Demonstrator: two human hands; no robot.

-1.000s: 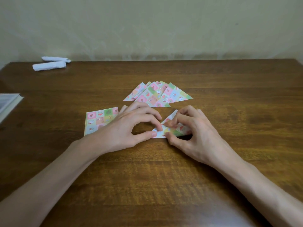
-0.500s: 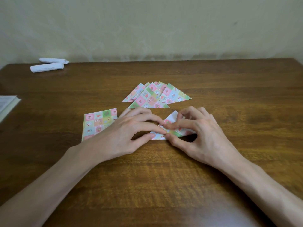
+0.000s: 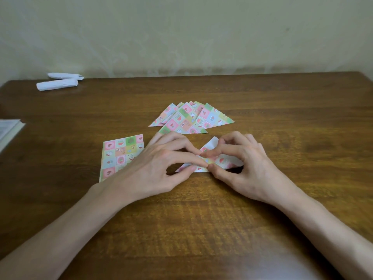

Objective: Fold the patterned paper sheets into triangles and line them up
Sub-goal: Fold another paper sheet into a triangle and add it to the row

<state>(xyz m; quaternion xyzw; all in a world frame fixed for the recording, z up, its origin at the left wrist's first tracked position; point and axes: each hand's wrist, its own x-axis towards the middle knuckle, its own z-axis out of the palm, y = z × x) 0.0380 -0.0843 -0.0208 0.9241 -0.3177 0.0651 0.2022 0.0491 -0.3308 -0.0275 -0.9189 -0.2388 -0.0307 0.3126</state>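
Pinching the half-folded patterned sheet (image 3: pixel 224 161) at its middle, left hand (image 3: pixel 153 168) and right hand (image 3: pixel 254 168), near fanned triangles (image 3: pixel 191 120).

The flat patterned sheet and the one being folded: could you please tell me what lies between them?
In the head view, the left hand lies between the flat sheet and the half-folded sheet.

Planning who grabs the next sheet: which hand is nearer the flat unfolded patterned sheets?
Left. The left hand overlaps the right edge of the unfolded sheets; the right hand is beyond it, pinching the half-folded paper.
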